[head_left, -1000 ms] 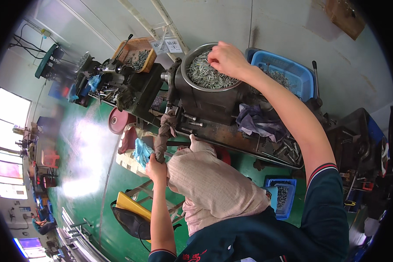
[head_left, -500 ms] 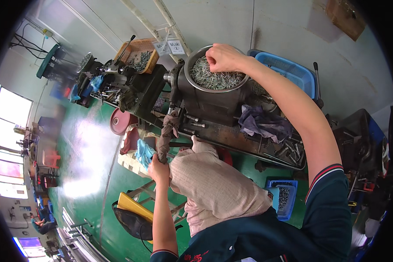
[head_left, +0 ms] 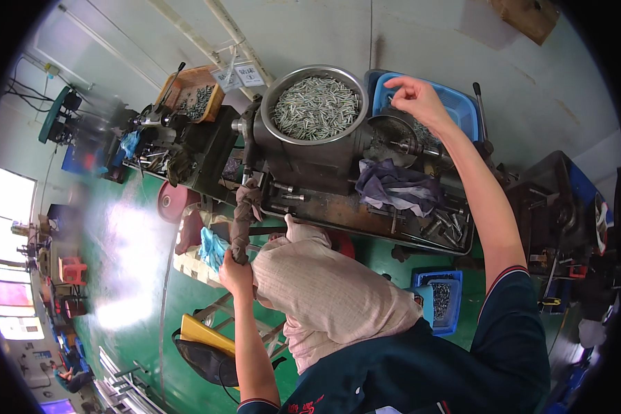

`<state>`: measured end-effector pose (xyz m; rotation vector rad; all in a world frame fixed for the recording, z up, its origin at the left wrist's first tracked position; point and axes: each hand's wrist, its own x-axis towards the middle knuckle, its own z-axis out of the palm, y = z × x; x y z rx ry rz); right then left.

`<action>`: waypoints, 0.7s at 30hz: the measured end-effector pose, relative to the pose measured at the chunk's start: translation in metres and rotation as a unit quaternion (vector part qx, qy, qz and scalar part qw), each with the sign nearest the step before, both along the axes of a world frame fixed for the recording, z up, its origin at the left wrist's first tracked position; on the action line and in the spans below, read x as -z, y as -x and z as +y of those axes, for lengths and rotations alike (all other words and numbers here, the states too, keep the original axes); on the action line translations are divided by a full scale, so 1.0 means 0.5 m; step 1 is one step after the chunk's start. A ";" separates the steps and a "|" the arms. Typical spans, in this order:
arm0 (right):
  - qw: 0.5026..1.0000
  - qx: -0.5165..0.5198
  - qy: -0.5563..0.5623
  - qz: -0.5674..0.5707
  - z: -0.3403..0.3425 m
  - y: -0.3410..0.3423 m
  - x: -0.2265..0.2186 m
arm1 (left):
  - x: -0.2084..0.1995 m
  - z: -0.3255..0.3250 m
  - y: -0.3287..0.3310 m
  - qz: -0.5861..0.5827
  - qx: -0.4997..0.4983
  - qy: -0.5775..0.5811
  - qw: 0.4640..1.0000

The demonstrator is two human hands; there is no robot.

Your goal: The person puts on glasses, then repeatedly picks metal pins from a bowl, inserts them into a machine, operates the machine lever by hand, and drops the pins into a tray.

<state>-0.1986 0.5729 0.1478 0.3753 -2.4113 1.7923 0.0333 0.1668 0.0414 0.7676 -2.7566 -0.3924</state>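
Observation:
My left hand (head_left: 236, 273) is wrapped round the lower end of a lever (head_left: 243, 215) bound in brown cloth. My right hand (head_left: 421, 103) is raised in front of a blue basket (head_left: 464, 110), its thumb and fingers pinched on what looks like a small metal pin, which barely shows at the fingertips. To its left a steel bowl (head_left: 315, 141), heaped with short metal pins (head_left: 316, 107), rests on top of a dark machine (head_left: 310, 165). Below the right hand lies the machine's round chuck area (head_left: 392, 138), with a spindle (head_left: 412, 145) pointing at it from the right.
A purple rag (head_left: 400, 188) and loose metal tools (head_left: 448, 228) lie on the machine's tray. Further left stands another machine with an orange basket (head_left: 210, 103) of parts. A blue bin (head_left: 450, 314) is on the floor by my legs, and a stool (head_left: 207, 331) stands lower left.
My right hand has moved from over the pin bowl rightward to in front of the blue basket, uncovering the bowl. The whole view has shifted slightly; my left hand stays on the lever.

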 end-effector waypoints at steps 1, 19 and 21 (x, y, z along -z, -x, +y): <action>0.999 -0.025 0.023 -0.013 0.007 -0.005 0.014 | 0.003 -0.002 0.000 0.002 0.002 0.004 1.000; 0.981 -0.004 -0.168 -0.100 -0.012 0.000 0.178 | -0.001 0.005 0.005 -0.021 -0.002 0.009 1.000; 0.981 -0.003 -0.165 -0.102 -0.016 0.003 0.183 | 0.000 0.003 0.004 -0.020 -0.003 0.012 1.000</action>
